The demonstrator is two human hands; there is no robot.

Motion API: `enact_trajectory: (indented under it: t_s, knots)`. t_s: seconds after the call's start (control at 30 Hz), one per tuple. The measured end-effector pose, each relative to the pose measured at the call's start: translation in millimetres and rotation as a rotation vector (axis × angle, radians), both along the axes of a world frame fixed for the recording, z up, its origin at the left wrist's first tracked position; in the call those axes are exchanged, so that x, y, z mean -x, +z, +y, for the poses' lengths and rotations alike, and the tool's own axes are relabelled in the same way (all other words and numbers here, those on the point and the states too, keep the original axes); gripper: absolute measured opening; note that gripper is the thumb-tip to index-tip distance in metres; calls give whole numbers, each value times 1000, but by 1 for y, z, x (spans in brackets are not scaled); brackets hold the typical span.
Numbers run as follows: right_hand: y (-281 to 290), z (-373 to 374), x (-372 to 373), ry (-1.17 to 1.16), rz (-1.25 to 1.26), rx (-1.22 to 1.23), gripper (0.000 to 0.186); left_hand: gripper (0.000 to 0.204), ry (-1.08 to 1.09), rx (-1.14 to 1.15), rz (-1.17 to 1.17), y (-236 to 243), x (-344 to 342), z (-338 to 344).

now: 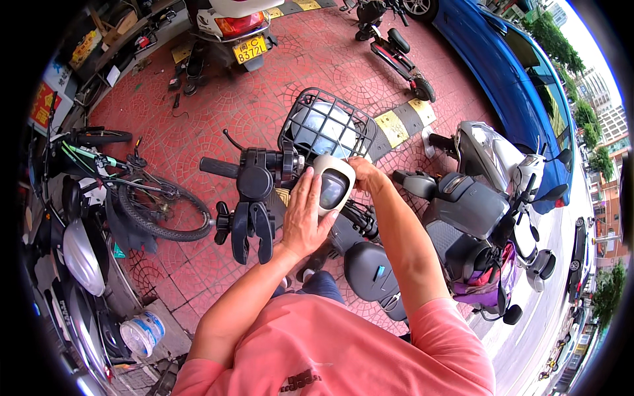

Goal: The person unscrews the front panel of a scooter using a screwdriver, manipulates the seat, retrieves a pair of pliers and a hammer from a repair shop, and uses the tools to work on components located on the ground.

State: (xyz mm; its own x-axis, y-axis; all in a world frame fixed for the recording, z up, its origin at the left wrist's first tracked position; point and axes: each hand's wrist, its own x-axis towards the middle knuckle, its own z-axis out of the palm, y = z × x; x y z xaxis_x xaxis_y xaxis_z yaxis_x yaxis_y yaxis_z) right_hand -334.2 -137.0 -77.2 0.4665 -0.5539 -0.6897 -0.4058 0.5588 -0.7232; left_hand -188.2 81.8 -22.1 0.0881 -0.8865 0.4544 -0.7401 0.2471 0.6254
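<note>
A cream oval instrument housing [344, 169] with a dark glossy display sits at the middle of an electric bike's handlebar. My left hand [305, 221] lies along its left side, fingers stretched out flat and thumb near the lower edge. At the upper right of the housing is my right hand [364, 174], its fingers curled in and partly hidden; what they hold, if anything, does not show. A black phone holder [251, 231] is fixed beside the left grip [219, 167]. Beyond the housing is a black wire basket [323, 99] with a pale round thing inside.
A black saddle [371, 270] stands close below my right arm. Parked scooters [470, 204] crowd the right, and a blue car [492, 66] is behind them. To the left are a bicycle [165, 208] and a white bucket [142, 333]. A folding scooter [399, 63] stands farther off.
</note>
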Motion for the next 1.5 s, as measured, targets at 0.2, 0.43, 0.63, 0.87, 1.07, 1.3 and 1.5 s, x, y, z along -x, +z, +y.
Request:
enact_trajectory:
  t_s: [0.2,0.43,0.63,0.87,1.07,1.3,1.5]
  knots:
    - [-9,-8,-11,83,24,53,19,80,69,26,63,-6,-1,8]
    - [-3,-17,16,-43,-50,118,27,74,29,32,129,2,6,19]
    - [28,-14,0,-2,-122,137,41,63,139,23,-33,-57,9,25]
    - [60,4,-11,41,-178,43,60,60,142,-42,99,-30,15,15]
    - [98,35,-48,-117,-341,-623,61,76,84,22,264,-14,-3,6]
    - [65,21,-41,105,-151,-174,69,97,-4,54,356,-29,-15,8]
    - [76,39,-46,222,-99,151,64,96,-31,134,493,-36,-25,7]
